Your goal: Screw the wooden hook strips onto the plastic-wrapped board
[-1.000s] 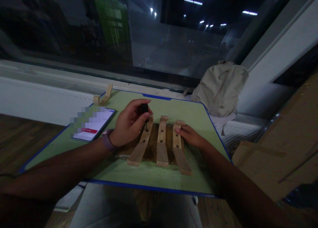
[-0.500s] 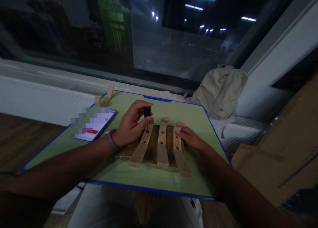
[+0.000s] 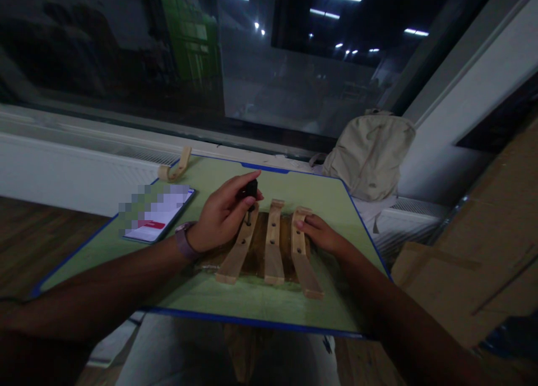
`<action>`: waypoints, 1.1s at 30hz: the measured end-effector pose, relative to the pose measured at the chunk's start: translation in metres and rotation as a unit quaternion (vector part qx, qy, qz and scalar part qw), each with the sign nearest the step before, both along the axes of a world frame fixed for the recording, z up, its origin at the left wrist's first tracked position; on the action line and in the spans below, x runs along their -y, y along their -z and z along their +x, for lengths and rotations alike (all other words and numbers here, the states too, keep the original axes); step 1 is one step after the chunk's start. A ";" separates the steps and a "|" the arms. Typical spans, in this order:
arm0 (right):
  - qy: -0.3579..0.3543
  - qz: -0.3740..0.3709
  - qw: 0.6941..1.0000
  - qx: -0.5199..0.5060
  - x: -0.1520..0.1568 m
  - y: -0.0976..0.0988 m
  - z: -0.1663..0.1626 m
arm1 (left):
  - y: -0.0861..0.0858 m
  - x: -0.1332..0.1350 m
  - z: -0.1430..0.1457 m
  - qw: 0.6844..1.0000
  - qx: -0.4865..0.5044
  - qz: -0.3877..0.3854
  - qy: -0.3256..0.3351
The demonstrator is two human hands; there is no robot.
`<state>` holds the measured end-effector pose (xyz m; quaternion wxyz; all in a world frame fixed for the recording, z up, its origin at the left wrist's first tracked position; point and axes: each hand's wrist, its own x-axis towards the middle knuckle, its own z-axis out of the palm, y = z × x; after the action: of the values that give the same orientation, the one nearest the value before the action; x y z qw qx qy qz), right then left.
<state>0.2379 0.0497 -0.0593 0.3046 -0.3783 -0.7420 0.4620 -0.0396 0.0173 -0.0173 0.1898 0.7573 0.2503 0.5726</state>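
My left hand [image 3: 222, 212] is closed around the black handle of a screwdriver [image 3: 251, 189]. The shaft points down at the upper hole of the left wooden hook [image 3: 235, 257]. A middle wooden hook [image 3: 274, 257] and a right wooden hook [image 3: 305, 271], each with two dark holes, lie beside it across a brown wooden board [image 3: 258, 246]. My right hand [image 3: 321, 233] grips the upper part of the right hook, thumb on top; its other fingers are partly hidden. Whether the screwdriver tip sits in a screw is too small to tell.
The green tabletop [image 3: 210, 170] has a blue edge. On its left lie a phone [image 3: 159, 215] and another bent wooden piece [image 3: 174, 166]. A beige backpack [image 3: 374, 153] stands behind on the right, near a cardboard box [image 3: 445, 274].
My left fingers have shifted on the screwdriver handle, the index finger now stretched over its top, and the handle leans slightly more to the right. My right hand stays on the right hook.
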 end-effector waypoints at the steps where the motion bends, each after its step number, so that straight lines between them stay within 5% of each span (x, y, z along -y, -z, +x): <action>1: 0.000 -0.002 1.000 0.000 0.000 0.000 0.000 | -0.001 0.000 0.001 1.000 0.004 -0.003 0.015; 8: -0.004 -0.020 1.000 -0.007 0.002 -0.004 -0.002 | -0.007 -0.001 0.003 0.993 0.035 -0.004 0.110; 33: 0.018 -0.006 1.000 0.011 0.002 -0.005 -0.001 | 0.000 -0.006 0.000 0.998 0.011 0.045 0.051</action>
<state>0.2364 0.0479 -0.0542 0.3022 -0.3986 -0.7355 0.4571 -0.0394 0.0229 -0.0176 0.1875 0.7706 0.1829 0.5810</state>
